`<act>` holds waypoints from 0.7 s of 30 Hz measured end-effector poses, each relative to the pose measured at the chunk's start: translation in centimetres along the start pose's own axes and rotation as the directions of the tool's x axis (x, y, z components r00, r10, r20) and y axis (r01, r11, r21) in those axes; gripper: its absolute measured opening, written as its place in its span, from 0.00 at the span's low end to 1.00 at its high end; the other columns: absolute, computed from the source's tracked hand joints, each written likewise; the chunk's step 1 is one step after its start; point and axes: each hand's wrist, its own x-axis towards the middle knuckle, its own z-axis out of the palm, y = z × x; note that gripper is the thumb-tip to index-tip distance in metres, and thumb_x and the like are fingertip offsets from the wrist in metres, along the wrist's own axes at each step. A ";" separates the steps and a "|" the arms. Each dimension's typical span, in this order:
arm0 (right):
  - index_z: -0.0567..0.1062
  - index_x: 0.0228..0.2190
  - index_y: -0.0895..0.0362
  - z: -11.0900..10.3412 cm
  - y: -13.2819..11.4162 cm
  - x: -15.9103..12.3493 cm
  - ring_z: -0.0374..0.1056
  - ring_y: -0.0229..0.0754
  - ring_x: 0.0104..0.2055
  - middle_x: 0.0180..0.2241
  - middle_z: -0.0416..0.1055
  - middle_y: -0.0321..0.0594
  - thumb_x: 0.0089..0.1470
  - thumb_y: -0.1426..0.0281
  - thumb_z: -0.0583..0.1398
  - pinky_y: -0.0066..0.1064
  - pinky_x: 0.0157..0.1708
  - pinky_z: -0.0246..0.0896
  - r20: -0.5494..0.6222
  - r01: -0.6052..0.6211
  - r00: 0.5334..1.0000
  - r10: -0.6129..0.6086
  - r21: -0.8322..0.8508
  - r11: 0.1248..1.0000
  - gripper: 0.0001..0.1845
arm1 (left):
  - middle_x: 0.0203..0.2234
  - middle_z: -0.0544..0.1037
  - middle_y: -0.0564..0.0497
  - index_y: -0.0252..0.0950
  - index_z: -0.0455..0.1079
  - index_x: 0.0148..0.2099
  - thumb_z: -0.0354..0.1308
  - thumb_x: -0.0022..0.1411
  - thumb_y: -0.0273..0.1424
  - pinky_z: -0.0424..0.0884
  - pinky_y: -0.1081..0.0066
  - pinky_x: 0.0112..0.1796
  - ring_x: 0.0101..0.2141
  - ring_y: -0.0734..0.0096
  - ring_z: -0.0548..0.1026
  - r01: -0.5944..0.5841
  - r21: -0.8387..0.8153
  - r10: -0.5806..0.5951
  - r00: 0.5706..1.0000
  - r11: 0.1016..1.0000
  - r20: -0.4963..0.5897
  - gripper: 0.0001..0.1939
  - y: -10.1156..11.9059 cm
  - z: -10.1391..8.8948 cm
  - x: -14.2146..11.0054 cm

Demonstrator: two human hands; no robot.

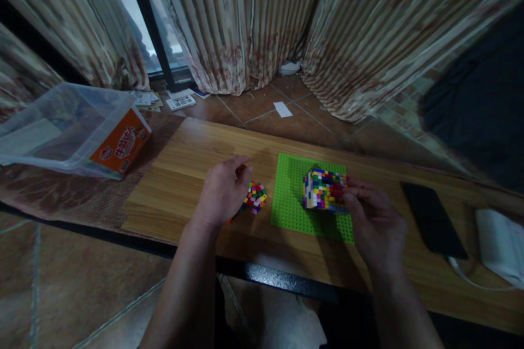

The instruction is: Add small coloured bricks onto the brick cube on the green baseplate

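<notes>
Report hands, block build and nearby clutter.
Right hand: fingers at block build, above green baseplate. Left hand: beside loose bricks, grip unclear. Dark phone right of baseplate, apart from it.

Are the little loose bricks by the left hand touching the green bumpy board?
Apart. The head view shows a thin strip of bare wooden tabletop between the loose bricks and the green board.
</notes>
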 end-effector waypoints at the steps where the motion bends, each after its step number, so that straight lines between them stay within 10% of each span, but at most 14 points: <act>1: 0.79 0.33 0.55 0.0 0.1 0.0 0.73 0.47 0.46 0.42 0.76 0.44 0.57 0.61 0.63 0.45 0.49 0.67 -0.038 -0.012 0.999 0.013 0.012 1.000 0.10 | 0.37 0.83 0.43 0.31 0.76 0.51 0.53 0.65 0.31 0.75 0.65 0.41 0.38 0.61 0.80 -0.004 -0.005 0.004 1.000 1.000 -0.002 0.17 0.0 0.0 0.0; 21: 0.78 0.42 0.58 1.4 -0.8 -0.3 0.71 0.49 0.47 0.44 0.74 0.49 0.56 0.57 0.61 0.43 0.45 0.68 -0.011 -0.130 0.991 0.130 -0.175 0.976 0.18 | 0.38 0.83 0.44 0.32 0.76 0.51 0.52 0.65 0.32 0.75 0.65 0.42 0.39 0.62 0.80 -0.003 -0.005 0.003 1.000 1.000 0.015 0.17 0.1 -0.1 -0.2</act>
